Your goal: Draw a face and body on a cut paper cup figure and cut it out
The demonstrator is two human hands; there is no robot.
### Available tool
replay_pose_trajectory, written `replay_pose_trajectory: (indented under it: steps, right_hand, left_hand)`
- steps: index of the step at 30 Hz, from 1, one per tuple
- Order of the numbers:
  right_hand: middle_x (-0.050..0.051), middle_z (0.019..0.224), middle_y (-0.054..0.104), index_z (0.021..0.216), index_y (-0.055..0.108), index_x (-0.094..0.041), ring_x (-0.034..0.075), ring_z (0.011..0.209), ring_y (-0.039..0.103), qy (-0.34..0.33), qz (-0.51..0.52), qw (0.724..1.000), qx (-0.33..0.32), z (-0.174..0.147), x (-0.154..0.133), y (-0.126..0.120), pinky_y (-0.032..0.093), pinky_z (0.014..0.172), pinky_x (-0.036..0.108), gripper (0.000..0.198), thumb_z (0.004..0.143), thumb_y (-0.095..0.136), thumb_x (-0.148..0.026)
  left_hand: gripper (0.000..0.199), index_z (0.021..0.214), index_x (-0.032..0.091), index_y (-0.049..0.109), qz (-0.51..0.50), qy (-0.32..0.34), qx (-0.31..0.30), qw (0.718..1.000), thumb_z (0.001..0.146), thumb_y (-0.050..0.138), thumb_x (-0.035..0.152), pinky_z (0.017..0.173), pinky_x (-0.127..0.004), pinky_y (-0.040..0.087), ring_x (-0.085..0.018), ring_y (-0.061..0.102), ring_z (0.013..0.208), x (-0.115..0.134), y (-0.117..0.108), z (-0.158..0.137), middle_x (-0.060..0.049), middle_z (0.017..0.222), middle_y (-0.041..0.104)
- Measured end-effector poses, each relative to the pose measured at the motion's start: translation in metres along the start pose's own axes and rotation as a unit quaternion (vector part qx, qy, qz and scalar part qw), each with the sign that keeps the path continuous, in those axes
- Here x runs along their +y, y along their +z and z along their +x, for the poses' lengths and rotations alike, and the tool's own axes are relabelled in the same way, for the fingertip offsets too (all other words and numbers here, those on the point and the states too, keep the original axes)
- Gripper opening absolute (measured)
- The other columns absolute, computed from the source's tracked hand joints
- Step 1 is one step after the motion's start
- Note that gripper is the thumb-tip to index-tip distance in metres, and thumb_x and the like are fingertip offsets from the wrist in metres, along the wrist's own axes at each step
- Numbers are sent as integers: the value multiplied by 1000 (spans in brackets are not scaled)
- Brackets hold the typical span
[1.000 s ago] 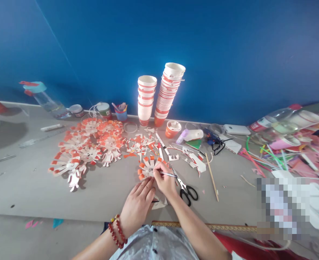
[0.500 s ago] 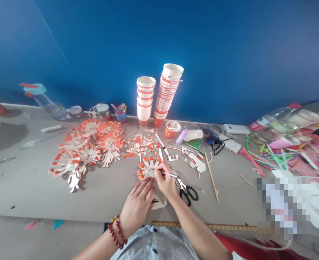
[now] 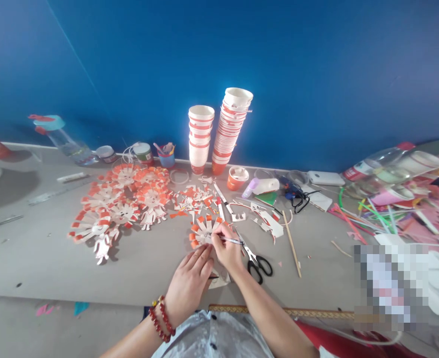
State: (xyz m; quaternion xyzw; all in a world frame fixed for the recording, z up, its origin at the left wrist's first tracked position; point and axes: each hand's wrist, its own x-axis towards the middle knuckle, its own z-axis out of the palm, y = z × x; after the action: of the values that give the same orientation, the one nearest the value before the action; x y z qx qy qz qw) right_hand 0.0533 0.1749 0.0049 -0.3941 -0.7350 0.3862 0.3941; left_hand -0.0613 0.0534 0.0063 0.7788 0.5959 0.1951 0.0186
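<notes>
My right hand point(image 3: 227, 251) is closed round a pen point(image 3: 231, 240), its tip on the middle of a paper-cup cutout point(image 3: 200, 233) with orange-tipped strips spread round it like petals. Flat on the near edge of that cutout lies my left hand point(image 3: 190, 278), fingers stretched out and steadying it. Below the hands, a scrap of white paper point(image 3: 221, 281) with a dark pointed thing on it is partly covered. Black-handled scissors point(image 3: 257, 264) rest just right of my right hand. Several finished-looking orange and white cutouts point(image 3: 124, 199) are heaped to the left.
Two tall stacks of paper cups, one shorter point(image 3: 199, 141) and one taller point(image 3: 229, 134), stand against the blue wall. Paper scraps point(image 3: 197, 199) lie behind the cutout. A wooden stick point(image 3: 292, 243) and a glue gun point(image 3: 296, 191) are to the right, beyond them plastic bottles and coloured clutter.
The pen in my right hand has tilted and shifted slightly, its back end now further left. My left hand and the cutout stay in place.
</notes>
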Motion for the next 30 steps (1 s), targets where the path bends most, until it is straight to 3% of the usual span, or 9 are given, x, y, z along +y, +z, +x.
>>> replay_pose_trajectory:
  steps: [9,16,30]
  right_hand:
    - [-5,60,49,68,47,-22,12,51,46,-2,7,1000,10,-1,0,0,37,52,23,18,84,49,-15]
    - [-3,63,54,73,53,-22,14,55,52,0,33,997,72,-4,-2,-4,42,54,23,15,88,51,-20]
    - [-3,62,56,74,53,-23,14,56,56,5,-27,999,37,-6,5,-8,44,54,23,15,88,51,-20]
  left_hand:
    - [31,121,14,60,3,4,-1,1000,91,56,13,109,-46,46,-29,48,138,-1,1,0,-14,146,55]
    - [32,123,15,58,-1,1,-1,1000,91,54,13,110,-45,46,-27,47,139,0,-1,0,-13,148,53]
    - [32,122,15,58,-7,-5,-15,1000,90,54,12,110,-46,45,-28,47,139,0,-3,1,-14,149,53]
